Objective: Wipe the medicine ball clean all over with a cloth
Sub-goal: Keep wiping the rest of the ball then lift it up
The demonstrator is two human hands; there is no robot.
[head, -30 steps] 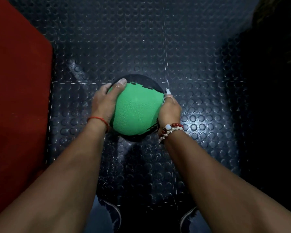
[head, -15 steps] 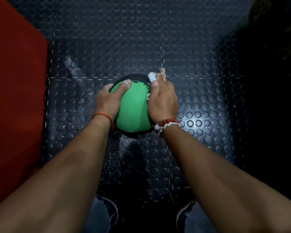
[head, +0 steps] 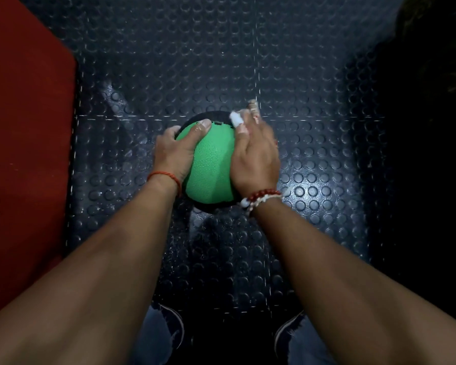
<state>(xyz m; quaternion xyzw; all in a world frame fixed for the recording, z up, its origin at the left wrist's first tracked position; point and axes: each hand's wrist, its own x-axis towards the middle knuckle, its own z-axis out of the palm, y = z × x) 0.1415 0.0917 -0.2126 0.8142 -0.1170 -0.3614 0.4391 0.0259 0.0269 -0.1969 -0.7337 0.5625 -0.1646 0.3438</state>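
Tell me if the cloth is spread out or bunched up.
Bunched up: only a small white wad of cloth pokes out from the right hand on the ball; the rest is hidden.

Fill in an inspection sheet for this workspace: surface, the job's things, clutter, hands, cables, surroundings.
Surface: dark studded floor, tile seams visible.
Job's things: green and black medicine ball between the hands; white cloth, only a small part showing.
Clutter: nothing seen.
Hands: left hand grips the ball's left side, thumb on top; right hand holds the cloth against the ball's upper right, slightly blurred.
Cables: nothing seen.
Surroundings: red mat at the left; right side too dark to tell; the person's shoes at the bottom edge.
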